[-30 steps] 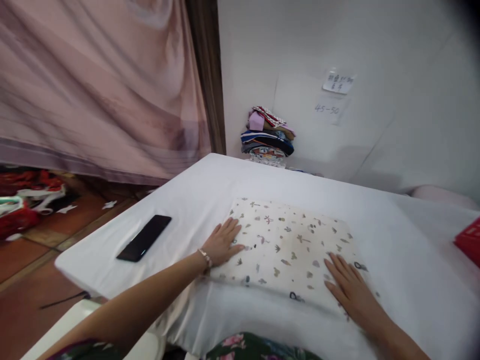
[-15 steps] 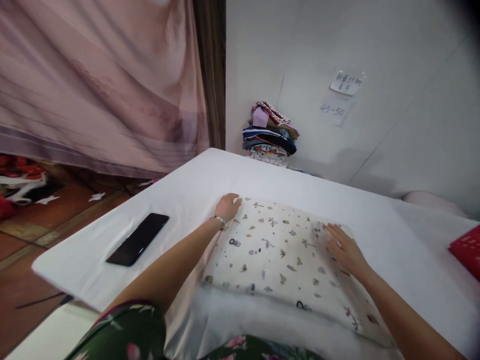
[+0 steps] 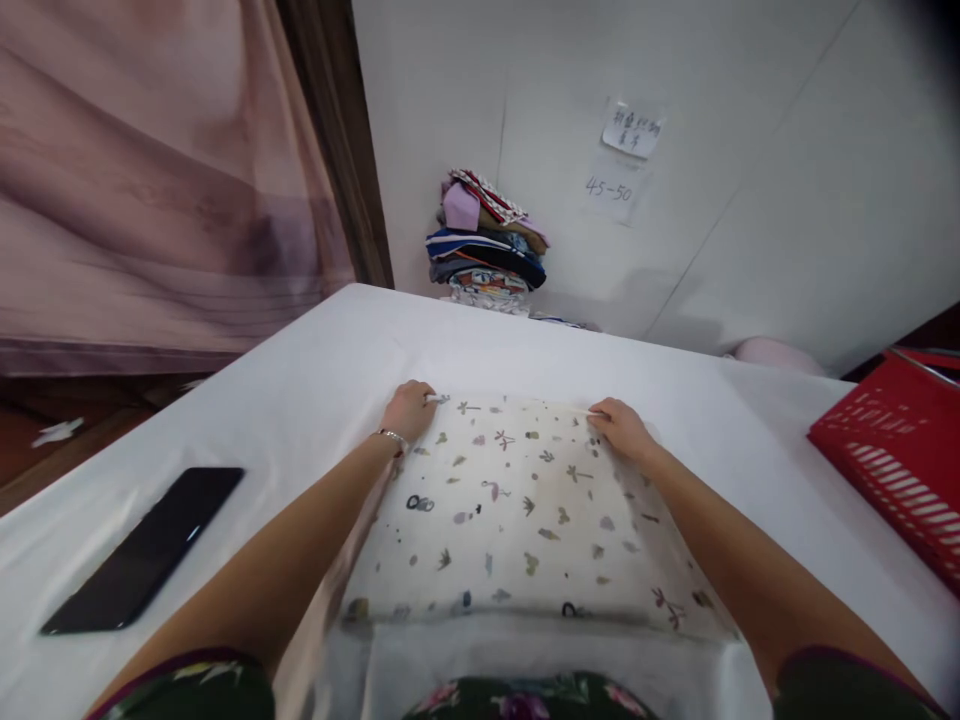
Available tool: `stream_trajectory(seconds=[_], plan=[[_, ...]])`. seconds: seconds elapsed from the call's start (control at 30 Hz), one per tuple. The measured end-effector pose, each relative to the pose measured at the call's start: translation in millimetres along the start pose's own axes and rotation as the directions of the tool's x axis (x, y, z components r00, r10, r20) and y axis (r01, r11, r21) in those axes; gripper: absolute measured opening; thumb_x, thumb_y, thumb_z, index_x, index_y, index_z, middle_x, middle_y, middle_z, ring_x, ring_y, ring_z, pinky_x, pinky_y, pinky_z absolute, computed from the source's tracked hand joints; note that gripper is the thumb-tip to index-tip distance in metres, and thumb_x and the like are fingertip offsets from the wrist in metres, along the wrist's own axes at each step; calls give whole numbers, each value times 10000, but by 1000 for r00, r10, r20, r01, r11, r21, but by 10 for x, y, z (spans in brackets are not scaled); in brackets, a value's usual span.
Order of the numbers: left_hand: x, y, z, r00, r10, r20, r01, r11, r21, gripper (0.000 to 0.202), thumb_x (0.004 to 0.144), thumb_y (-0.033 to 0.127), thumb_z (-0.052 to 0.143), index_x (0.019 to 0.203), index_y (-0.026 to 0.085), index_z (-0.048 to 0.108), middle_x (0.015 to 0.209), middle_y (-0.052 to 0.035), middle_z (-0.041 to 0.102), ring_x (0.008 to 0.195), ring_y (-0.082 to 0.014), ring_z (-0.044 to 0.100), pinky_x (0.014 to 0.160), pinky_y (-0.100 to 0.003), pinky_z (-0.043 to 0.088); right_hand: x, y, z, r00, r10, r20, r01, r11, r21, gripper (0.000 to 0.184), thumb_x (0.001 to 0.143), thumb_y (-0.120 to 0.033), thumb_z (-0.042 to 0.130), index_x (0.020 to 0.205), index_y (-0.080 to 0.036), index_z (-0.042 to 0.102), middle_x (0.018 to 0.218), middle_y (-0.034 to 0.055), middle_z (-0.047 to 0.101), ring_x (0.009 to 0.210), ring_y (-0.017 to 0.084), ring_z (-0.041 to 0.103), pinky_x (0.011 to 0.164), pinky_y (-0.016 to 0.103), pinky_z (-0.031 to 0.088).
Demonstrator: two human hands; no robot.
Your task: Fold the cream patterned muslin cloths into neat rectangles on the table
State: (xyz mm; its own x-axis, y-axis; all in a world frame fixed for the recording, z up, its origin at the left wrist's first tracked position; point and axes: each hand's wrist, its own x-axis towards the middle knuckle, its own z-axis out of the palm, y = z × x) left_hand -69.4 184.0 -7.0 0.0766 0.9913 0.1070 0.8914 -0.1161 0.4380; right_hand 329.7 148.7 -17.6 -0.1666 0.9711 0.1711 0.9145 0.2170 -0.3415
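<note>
A white cloth printed with small palm trees, flamingos and other motifs lies spread in front of me, its near edge close to my body. My left hand pinches its far left corner, and a bracelet circles that wrist. At the far right corner, my right hand is closed on the same far edge, which looks slightly raised between the two hands. Whether the cloth is one layer or folded I cannot tell.
The cloth rests on a white table. A black smartphone lies at left, a red basket stands at right. Behind the table are a stack of folded clothes and a wall with paper notes. A pink curtain hangs at left.
My right hand has gone from lying open on the cloth to gripping its far right corner. My left hand has closed on the far left corner. The view has swung to the right.
</note>
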Motion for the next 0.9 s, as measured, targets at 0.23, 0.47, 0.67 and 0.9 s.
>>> stream_trajectory(seconds=[0.23, 0.47, 0.67, 0.9], plan=[[9, -49, -22, 967, 239, -85, -243, 969, -40, 171, 742, 190, 427, 866, 187, 544, 1047, -75, 594, 992, -214, 535, 897, -344, 410, -225, -65, -27, 948, -236, -214, 239, 971, -13, 192, 851, -214, 443, 904, -190, 627, 1123, 89, 573, 1050, 214, 479, 910, 384, 394], [-272, -114, -198, 977, 165, -135, -196, 943, -268, 198, 733, 286, 461, 890, 196, 540, 899, -25, 614, 753, -152, 567, 577, -232, 441, -466, -124, -106, 930, -353, -104, 351, 935, -37, 235, 891, -249, 398, 960, -208, 619, 945, 79, 645, 891, 207, 553, 808, 382, 430], [-223, 4, -346, 990, 117, 75, -101, 977, -187, 239, 712, 261, 425, 885, 205, 580, 731, 7, 619, 631, -141, 559, 553, -231, 422, -331, -92, -235, 973, -221, 67, 216, 974, 73, 285, 892, -303, 385, 1072, -239, 597, 1057, 60, 641, 950, 202, 571, 830, 349, 432], [288, 374, -167, 956, -77, 282, -62, 890, 453, 298, 711, 198, 419, 918, 190, 633, 1007, -124, 652, 885, -272, 609, 672, -345, 450, 211, -160, -182, 949, 102, 298, -72, 991, -111, 273, 849, -305, 427, 945, -199, 660, 992, 75, 660, 910, 223, 577, 746, 293, 412]])
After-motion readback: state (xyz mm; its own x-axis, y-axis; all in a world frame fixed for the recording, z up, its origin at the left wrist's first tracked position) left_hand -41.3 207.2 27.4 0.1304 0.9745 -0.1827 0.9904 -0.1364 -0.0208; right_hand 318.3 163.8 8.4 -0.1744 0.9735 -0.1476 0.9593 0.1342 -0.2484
